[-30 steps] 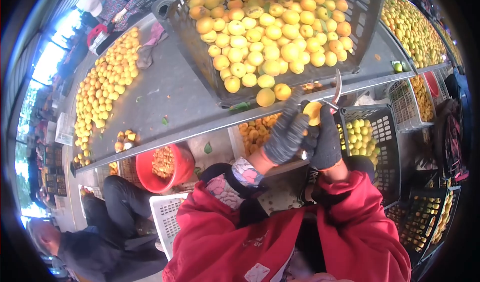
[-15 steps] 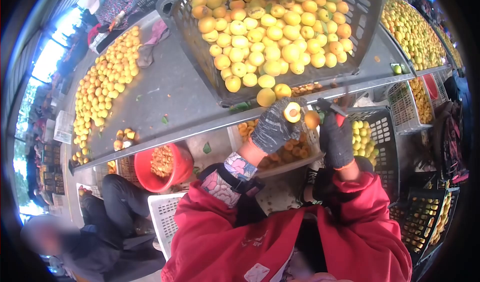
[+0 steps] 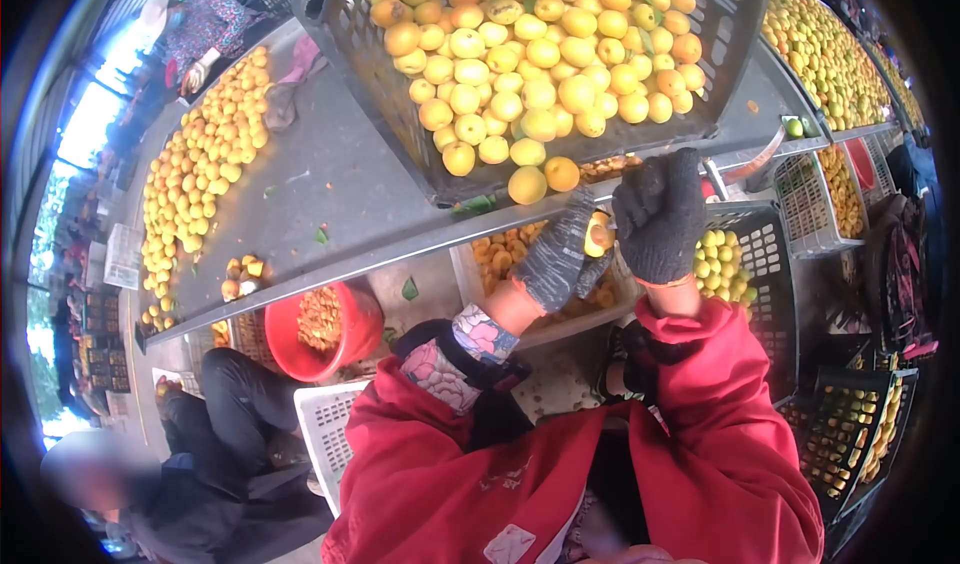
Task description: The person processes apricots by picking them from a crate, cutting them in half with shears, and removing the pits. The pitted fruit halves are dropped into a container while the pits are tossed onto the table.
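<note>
My left hand [image 3: 556, 256], in a dark grey knitted glove, is closed on a cut apricot [image 3: 599, 234], its orange flesh and paler middle showing. Close beside it, my gloved right hand [image 3: 660, 216] is curled shut, its back towards me. A small red-handled tool [image 3: 708, 188] shows only a bit of red at its outer side; the working end is hidden. Just beyond both hands, whole apricots [image 3: 540, 94] spill towards the mouth of a tipped black crate [image 3: 390, 129]. Below them stands a tub [image 3: 545, 339] of apricot halves.
A metal table [image 3: 330, 189] with a raised edge runs across, with loose apricots [image 3: 205, 164] at left. A red bucket [image 3: 365, 334] of cut fruit and a white crate [image 3: 322, 414] stand below. A black crate [image 3: 775, 294] sits right. A seated person [image 3: 230, 484] is at lower left.
My right hand has turned over, moved slightly up and closer to the left, covering most of the tool. My left hand has tilted the cut apricot towards it. A separate orange piece between them no longer shows.
</note>
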The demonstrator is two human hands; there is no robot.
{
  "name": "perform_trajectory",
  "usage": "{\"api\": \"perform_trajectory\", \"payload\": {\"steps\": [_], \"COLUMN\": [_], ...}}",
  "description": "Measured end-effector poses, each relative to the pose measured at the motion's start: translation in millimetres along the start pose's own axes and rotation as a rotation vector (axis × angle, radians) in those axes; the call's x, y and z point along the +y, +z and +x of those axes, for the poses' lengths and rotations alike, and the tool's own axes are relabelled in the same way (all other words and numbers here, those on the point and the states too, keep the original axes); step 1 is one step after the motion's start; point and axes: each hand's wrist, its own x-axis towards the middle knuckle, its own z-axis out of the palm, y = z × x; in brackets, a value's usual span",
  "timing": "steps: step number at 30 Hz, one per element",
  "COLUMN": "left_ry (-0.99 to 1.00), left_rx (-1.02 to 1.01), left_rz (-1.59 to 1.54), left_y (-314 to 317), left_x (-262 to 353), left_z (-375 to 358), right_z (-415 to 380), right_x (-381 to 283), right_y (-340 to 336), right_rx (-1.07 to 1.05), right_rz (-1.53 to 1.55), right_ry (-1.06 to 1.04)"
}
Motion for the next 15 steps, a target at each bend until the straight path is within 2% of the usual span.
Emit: {"api": "perform_trajectory", "payload": {"steps": [2, 5, 8, 11, 15], "left_ry": [-0.182, -0.048, -0.285, -0.134, -0.028], "left_rx": [0.023, 0.042, -0.035, -0.064, -0.136], "left_rz": [-0.085, 0.161, 0.099, 0.035, 0.008], "left_y": [1.5, 16.4, 8.9, 21.8, 19.6], "left_x": [10.3, -12.7, 10.2, -18.7, -17.6], "left_z": [-4.6, -11.8, -5.4, -10.8, -3.8], "right_z": [-2.4, -1.0, -3.3, -0.7, -8.7], "right_x": [3.9, 10.7, 3.9, 10.3, 15.8], "right_y": [4.2, -9.0, -6.8, -13.3, -5.2], "right_rx": [0.065, -0.013, -0.074, -0.057, -0.060], "right_rz": [0.004, 0.002, -0.034, 0.048, -0.069], "right_ry": [-0.009, -0.023, 0.129, 0.147, 0.104]}}
